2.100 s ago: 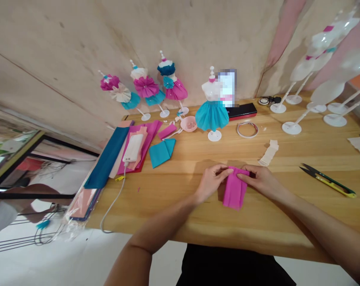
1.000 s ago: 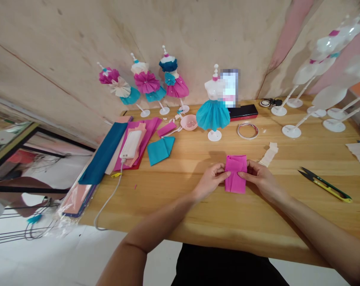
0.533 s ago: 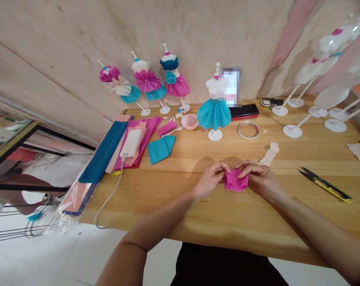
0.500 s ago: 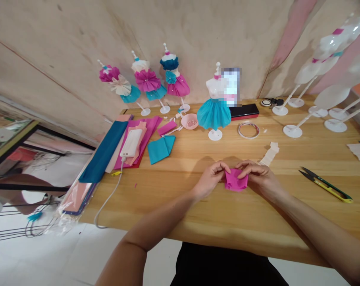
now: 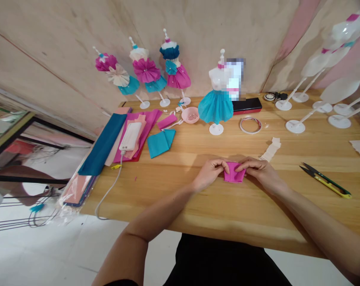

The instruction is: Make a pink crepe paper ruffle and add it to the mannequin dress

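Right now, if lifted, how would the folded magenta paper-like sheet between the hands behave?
The magenta sheet would probably be light, being small and thin-looking. It may partly unfold once released: the left hand and right hand pinch it; no fastening shows.

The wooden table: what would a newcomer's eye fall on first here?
Probably the mannequin in a turquoise skirt, standing toward the back of the table. Left of it, three dressed mannequins show magenta, cream and blue. Nearer, the left hand and right hand hold a folded magenta piece.
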Demonstrator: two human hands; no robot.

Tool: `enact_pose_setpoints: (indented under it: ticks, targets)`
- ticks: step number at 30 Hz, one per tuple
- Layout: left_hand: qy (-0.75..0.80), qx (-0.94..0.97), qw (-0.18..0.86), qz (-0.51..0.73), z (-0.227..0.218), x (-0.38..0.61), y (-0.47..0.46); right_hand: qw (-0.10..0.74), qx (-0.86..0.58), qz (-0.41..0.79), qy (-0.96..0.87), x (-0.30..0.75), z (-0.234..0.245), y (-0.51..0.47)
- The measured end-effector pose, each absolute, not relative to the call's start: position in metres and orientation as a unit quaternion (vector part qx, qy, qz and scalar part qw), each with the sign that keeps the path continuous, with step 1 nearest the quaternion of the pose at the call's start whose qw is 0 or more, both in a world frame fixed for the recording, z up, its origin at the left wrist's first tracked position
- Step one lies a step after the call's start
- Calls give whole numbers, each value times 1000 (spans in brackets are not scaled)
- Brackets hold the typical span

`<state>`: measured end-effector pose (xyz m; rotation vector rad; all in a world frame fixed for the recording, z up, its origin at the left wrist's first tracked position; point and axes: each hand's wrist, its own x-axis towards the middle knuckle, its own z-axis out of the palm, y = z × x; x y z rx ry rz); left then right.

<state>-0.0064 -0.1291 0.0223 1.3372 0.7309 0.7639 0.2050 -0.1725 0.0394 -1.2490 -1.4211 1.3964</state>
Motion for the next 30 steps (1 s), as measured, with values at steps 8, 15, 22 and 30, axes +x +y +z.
enact_pose_setpoints:
  ticks: [8,15,22,30]
  targets:
    - [330,510,728,318,23,-5,-130,395,-491,640,-440,205,28,-176]
    - [346,497,737,301,26,-4,-134,413,-466,621,-476,196,44,-175]
    - [322,536,717,310,23,0,-141,426,-492,603,-461,197,34,-177]
    - [332,524,716,320,30,-1,-137,463,-439,666,-386,192,34,-178]
